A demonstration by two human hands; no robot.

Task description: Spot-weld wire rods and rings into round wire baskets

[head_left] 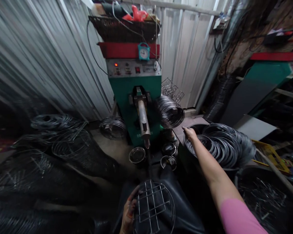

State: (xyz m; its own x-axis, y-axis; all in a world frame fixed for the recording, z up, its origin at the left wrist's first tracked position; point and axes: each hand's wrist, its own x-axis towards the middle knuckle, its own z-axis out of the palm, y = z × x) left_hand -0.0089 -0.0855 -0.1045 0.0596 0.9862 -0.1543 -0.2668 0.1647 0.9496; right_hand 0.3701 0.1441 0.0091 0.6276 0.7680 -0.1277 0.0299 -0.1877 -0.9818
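Observation:
My left hand [130, 210] is closed on the rim of a round wire rack [150, 208], a ring crossed by a wire grid, held low over a dark apron [178, 204]. My right hand [189, 134] is stretched out to the right with a finger extended and nothing visible in it. It is near a bundle of wire rings [171, 112] hanging beside the green machine [123, 97], and above the edge of a tub heaped with wire rings [224, 143]. A metal electrode arm [143, 118] juts from the machine towards me.
A second ring bundle [113, 127] hangs left of the machine. Wire coils [58, 122] lie on dark piles at left. Small round wire pieces [137, 155] sit below the arm. A blue clock [144, 52] hangs on the machine. A bin of metal bits [263, 198] stands at lower right.

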